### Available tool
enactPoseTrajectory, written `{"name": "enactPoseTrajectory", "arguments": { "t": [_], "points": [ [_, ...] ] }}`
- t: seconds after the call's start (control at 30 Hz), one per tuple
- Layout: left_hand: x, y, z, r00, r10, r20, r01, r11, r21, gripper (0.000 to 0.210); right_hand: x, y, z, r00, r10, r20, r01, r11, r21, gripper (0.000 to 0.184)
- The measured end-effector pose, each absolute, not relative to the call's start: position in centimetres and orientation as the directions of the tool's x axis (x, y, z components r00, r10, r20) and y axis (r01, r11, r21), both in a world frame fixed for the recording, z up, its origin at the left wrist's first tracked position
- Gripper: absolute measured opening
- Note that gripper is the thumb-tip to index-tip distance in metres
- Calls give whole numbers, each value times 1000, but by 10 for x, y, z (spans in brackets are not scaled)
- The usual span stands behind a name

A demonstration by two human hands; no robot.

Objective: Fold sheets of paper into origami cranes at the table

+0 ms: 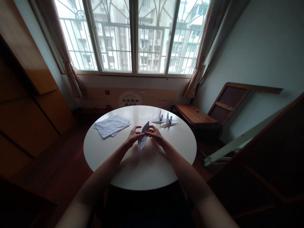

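Note:
Between my two hands is a folded sheet of paper (142, 144), a long diamond with pointed ends and a crease line across it, held above the table. My left hand (135, 135) is closed on its left edge, thumb at the middle. On the opposite edge my right hand (154, 133) pinches the same paper near its centre. Two folded paper cranes, one (161, 117) beside the other (169, 119), stand on the table beyond my right hand. A stack of creased paper sheets (111, 124) lies to the left of my left hand.
All this is on a round white table (104, 158). Behind it, a printed cardboard panel (152, 96) leans below the barred window. A low wooden bench (194, 114) stands at the back right, with a wooden frame (229, 103) against the wall. Wooden cabinets (26, 123) line the left.

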State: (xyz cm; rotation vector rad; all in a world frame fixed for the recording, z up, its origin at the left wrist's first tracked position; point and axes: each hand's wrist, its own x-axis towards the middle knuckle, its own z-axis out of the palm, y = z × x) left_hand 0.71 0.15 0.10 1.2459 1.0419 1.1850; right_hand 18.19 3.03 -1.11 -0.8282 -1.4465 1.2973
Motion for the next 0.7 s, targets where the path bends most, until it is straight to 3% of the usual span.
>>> {"name": "enactPoseTrajectory", "arguments": {
  "t": [0.1,0.17,0.23,0.37,0.47,0.57,0.63,0.7],
  "points": [
    [7,-2,4,190,981,24,-112,-2,994,86,183,30,-9,-211,952,220,-158,189,-969,63],
    [7,-3,7,254,966,49,-143,-12,990,72,183,28,-5,-204,955,215,-180,180,-967,70],
    [7,-2,9,242,964,114,-175,-72,982,57,184,26,-2,-224,953,204,-214,156,-964,65],
    [2,7,12,-7,972,237,-274,-230,934,43,184,25,2,-269,948,170,-254,100,-962,56],
    [-4,12,14,-155,931,330,-294,-363,884,33,184,25,1,-260,953,156,-191,107,-976,51],
    [-7,10,19,-152,856,494,-196,-516,834,16,184,26,0,-226,959,169,-116,145,-983,46],
    [-6,6,21,-90,810,579,-35,-583,812,4,184,26,-1,-244,956,161,-115,137,-984,47],
    [-3,1,22,-18,786,618,159,-608,778,10,184,24,0,-298,945,137,-148,96,-984,50]
  ]
}}
